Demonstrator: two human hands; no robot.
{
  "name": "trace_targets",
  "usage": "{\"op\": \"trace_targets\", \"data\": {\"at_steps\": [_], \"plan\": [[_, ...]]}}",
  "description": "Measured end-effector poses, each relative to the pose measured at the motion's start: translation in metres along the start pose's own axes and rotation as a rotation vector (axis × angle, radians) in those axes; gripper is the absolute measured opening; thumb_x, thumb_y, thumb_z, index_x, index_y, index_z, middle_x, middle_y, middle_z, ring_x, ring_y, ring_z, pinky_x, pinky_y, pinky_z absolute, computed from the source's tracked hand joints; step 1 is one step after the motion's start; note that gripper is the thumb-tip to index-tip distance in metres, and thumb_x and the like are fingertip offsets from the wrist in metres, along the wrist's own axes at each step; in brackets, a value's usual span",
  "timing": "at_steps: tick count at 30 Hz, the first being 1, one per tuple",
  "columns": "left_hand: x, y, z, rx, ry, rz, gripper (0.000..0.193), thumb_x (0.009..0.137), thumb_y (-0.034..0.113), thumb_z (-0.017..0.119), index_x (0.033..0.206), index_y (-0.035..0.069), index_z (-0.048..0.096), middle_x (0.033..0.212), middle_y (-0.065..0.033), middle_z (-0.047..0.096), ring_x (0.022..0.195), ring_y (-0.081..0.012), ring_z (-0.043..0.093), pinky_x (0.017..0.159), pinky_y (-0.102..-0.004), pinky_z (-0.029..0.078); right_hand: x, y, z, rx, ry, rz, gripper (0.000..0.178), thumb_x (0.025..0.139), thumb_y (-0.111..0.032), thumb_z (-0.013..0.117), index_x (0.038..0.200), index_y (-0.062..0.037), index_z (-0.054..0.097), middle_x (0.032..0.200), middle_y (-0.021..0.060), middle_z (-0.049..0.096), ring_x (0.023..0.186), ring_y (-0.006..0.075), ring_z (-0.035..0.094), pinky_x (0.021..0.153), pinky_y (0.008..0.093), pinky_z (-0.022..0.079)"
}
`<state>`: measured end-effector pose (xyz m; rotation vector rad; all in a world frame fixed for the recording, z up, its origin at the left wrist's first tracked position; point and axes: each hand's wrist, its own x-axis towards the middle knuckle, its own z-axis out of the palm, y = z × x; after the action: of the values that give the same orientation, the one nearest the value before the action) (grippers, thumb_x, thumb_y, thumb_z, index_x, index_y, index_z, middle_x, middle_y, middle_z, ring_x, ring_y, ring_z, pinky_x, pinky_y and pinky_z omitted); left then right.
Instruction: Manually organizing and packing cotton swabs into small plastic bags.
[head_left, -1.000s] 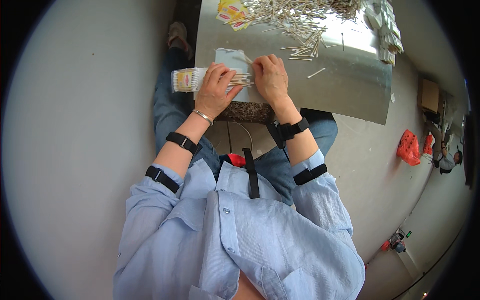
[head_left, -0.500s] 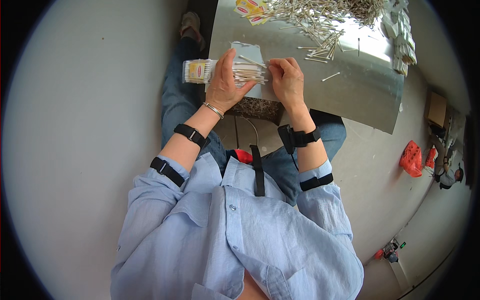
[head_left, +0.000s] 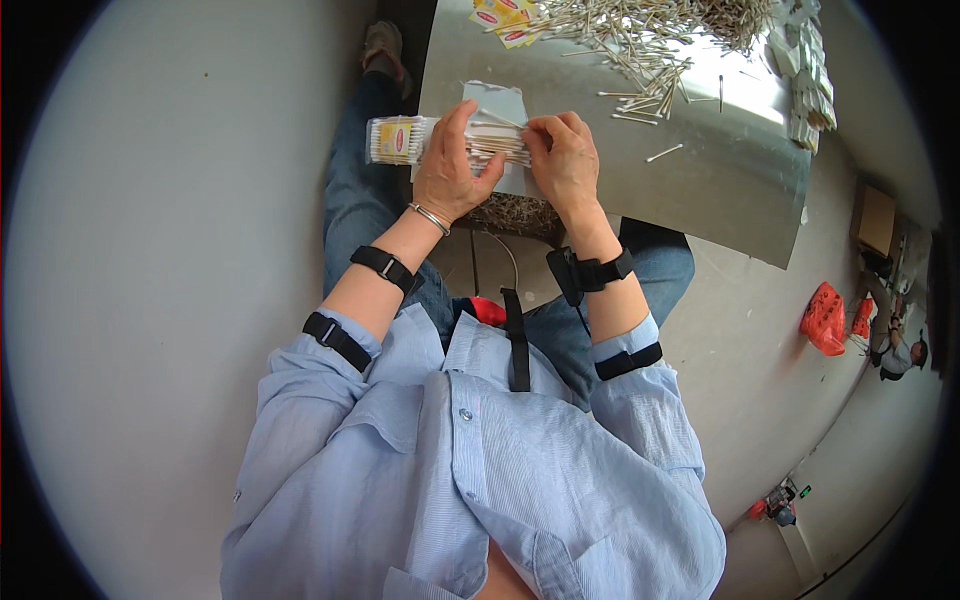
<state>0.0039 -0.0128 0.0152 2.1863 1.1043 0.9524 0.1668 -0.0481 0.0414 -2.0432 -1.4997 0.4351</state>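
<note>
A bundle of cotton swabs (head_left: 497, 146) lies crosswise over a pale sheet (head_left: 497, 100) on the metal table. My left hand (head_left: 447, 168) curls round the bundle's left part, thumb at the near side and fingers at the far side. From under that hand a clear plastic pack (head_left: 396, 140) of swabs with a yellow label sticks out leftward, past the table's edge. My right hand (head_left: 566, 160) is closed at the bundle's right end, its fingertips pinched on the swab tips. One swab slants across the far side; the left palm hides the bundle's other end.
A heap of loose cotton swabs (head_left: 650, 60) covers the far part of the table (head_left: 735, 190). Yellow label cards (head_left: 505, 18) lie at the far left, white packs (head_left: 805, 75) along the right edge. Below the near edge is a container of swabs (head_left: 515, 213).
My right hand has moved a little left, bringing its fingertips against the right end of the bundle. My left hand has stayed nearly in place.
</note>
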Motion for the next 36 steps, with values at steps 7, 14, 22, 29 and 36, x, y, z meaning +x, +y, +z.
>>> {"op": "trace_targets", "data": {"at_steps": [7, 14, 22, 29, 36], "plan": [[0.001, 0.0, 0.002, -0.008, 0.021, -0.012, 0.073, 0.077, 0.017, 0.07, 0.137, 0.001, 0.032, 0.125, -0.022, 0.049, 0.114, -0.0382, 0.051, 0.098, -0.0424, 0.043, 0.006, 0.004, 0.0, -0.035, -0.004, -0.059, 0.007, 0.085, -0.013, 0.063, 0.089, -0.008, 0.064, 0.09, 0.0082, 0.059, 0.092, 0.0292, 0.058, 0.078, 0.0406, 0.049], [0.007, -0.002, -0.003, -0.19, 0.082, -0.135, 0.035, 0.092, 0.022, 0.06, 0.122, 0.004, 0.056, 0.114, -0.0181, 0.061, 0.108, -0.0325, 0.058, 0.093, -0.0389, 0.046, 0.008, -0.005, -0.018, 0.253, -0.143, 0.049, 0.012, 0.09, -0.012, 0.057, 0.092, -0.0012, 0.062, 0.089, 0.0141, 0.06, 0.084, 0.0317, 0.059, 0.074, 0.0393, 0.047], [0.028, 0.03, -0.026, -0.848, 0.058, -0.437, 0.026, 0.09, 0.023, 0.068, 0.105, 0.002, 0.067, 0.089, -0.0046, 0.07, 0.082, -0.0098, 0.064, 0.074, -0.0229, 0.05, -0.012, -0.026, -0.043, 0.472, -0.294, 0.148, 0.017, 0.092, -0.015, 0.058, 0.091, 0.0018, 0.06, 0.082, 0.0116, 0.059, 0.072, 0.0196, 0.056, 0.067, 0.0313, 0.046], [0.006, 0.043, -0.042, -0.923, -0.056, -0.553, 0.019, 0.088, 0.021, 0.071, 0.083, 0.004, 0.065, 0.069, 0.0006, 0.063, 0.065, -0.0046, 0.056, 0.063, -0.0196, 0.047, -0.042, -0.035, -0.054, 0.556, -0.32, 0.146, 0.02, 0.092, -0.016, 0.058, 0.086, 0.0028, 0.062, 0.067, 0.0052, 0.059, 0.063, 0.011, 0.052, 0.06, 0.0269, 0.044], [-0.005, 0.033, -0.036, -0.915, -0.264, -0.661, 0.023, 0.086, 0.023, 0.074, 0.076, 0.006, 0.06, 0.064, 0.0053, 0.054, 0.061, -0.0032, 0.049, 0.059, -0.0198, 0.044, -0.066, -0.021, -0.041, 0.666, -0.471, 0.248, 0.032, 0.095, -0.022, 0.053, 0.079, 0.0035, 0.064, 0.065, 0.0045, 0.058, 0.064, 0.0102, 0.052, 0.059, 0.0264, 0.044]]}}
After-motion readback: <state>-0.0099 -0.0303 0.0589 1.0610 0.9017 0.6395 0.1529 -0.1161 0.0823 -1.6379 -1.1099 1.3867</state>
